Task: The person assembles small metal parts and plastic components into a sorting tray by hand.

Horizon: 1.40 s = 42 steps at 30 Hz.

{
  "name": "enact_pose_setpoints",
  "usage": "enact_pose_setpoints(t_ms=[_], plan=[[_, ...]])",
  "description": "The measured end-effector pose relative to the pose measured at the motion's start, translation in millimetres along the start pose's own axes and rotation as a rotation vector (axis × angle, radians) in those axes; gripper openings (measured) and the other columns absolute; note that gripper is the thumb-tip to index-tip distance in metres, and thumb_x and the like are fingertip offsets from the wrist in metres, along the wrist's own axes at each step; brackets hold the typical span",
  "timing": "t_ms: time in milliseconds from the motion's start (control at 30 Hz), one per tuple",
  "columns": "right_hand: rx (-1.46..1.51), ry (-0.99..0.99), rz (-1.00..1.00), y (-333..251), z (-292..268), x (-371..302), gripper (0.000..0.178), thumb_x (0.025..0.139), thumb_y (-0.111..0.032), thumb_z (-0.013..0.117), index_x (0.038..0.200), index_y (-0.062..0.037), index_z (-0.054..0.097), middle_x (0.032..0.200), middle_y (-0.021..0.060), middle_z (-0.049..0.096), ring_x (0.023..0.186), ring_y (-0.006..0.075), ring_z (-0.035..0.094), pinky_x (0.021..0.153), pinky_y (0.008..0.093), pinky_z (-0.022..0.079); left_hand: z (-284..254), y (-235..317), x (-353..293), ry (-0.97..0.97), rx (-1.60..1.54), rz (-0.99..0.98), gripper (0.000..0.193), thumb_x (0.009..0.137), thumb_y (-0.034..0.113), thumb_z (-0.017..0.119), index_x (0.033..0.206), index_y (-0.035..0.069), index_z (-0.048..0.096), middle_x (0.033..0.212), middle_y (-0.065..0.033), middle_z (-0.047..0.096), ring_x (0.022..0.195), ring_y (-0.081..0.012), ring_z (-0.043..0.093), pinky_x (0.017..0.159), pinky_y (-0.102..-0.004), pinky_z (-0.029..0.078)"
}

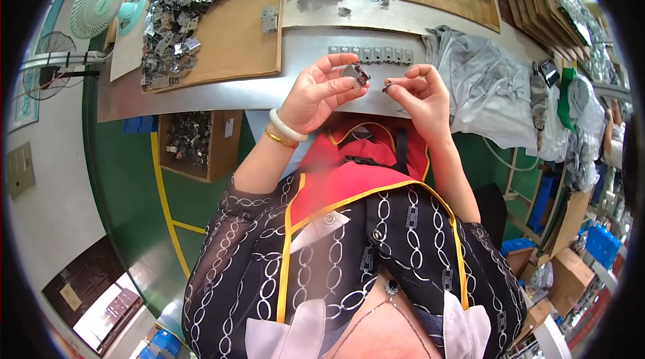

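If you look way out left of the left grip point(318, 95), there's a pale green fan point(99, 4). Closer in, a brown tray point(242, 36) with a messy heap of metal parts point(169, 33) lies left of and beyond that grip, and an open box point(226, 145) of similar-looking parts sits down below and left of it. The left grip is closed on a metal piece point(355, 75) with a dark reddish section, held up at the fingertips. Just beyond that, a neat row of metal plates point(376, 55) lies on the surface point(306, 43). The right grip point(424, 96) pinches a tiny dark bit point(388, 87), apart from the piece; too small to tell what. Right of that, a crumpled grey sheet point(474, 83) drapes off the edge.
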State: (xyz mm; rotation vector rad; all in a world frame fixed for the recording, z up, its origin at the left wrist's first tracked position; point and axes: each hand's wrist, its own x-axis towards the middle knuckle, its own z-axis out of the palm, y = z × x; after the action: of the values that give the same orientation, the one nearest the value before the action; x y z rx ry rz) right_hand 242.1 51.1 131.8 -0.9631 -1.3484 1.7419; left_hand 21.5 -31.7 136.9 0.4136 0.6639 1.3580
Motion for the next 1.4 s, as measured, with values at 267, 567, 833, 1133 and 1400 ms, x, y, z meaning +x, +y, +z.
enact_pose_setpoints(t_ms=[267,567,833,1133,1400], plan=[[0.404,-0.025,0.331,5,-24,3,0.029,0.091,-0.001,0.071,0.109,-0.0096,0.050,0.102,0.0208,0.074,0.076,0.0106,0.063,0.069,0.0230,0.049,14,-11,0,0.135,0.440,0.129,0.036,0.083,-0.010,0.075,0.118,-0.003,0.067,0.111,-0.0098,0.071,0.106,-0.0191,0.069,0.097,-0.0320,0.058],[-0.456,0.247,-0.271,-11,17,-13,0.032,0.086,0.001,0.078,0.103,-0.0035,0.051,0.098,0.0123,0.076,0.082,0.0071,0.064,0.073,0.0214,0.051,23,-32,2,0.314,1.047,0.535,0.032,0.076,-0.010,0.077,0.105,0.003,0.074,0.107,-0.0106,0.073,0.099,-0.0202,0.072,0.089,-0.0303,0.060],[-0.526,0.268,-0.448,-4,33,-12,0.030,0.083,-0.001,0.080,0.099,-0.0011,0.054,0.095,0.0120,0.076,0.077,0.0075,0.064,0.070,0.0241,0.053,35,-44,6,0.372,1.122,0.633,0.030,0.076,-0.009,0.078,0.104,0.002,0.071,0.110,-0.0147,0.073,0.098,-0.0239,0.074,0.086,-0.0327,0.061],[-0.577,0.251,-0.459,-1,32,-7,0.028,0.083,-0.002,0.080,0.095,-0.0006,0.055,0.091,0.0096,0.074,0.075,0.0097,0.065,0.068,0.0256,0.055,34,-52,13,0.372,1.141,0.737,0.026,0.079,-0.007,0.078,0.102,0.002,0.069,0.110,-0.0156,0.073,0.098,-0.0251,0.074,0.084,-0.0333,0.062],[-0.676,0.224,-0.433,-16,33,-6,0.026,0.082,-0.004,0.078,0.093,-0.0016,0.054,0.082,0.0093,0.068,0.070,0.0149,0.064,0.064,0.0293,0.054,31,-58,14,0.380,1.120,0.761,0.025,0.078,-0.007,0.078,0.100,0.003,0.070,0.109,-0.0136,0.074,0.098,-0.0250,0.074,0.085,-0.0336,0.061]])
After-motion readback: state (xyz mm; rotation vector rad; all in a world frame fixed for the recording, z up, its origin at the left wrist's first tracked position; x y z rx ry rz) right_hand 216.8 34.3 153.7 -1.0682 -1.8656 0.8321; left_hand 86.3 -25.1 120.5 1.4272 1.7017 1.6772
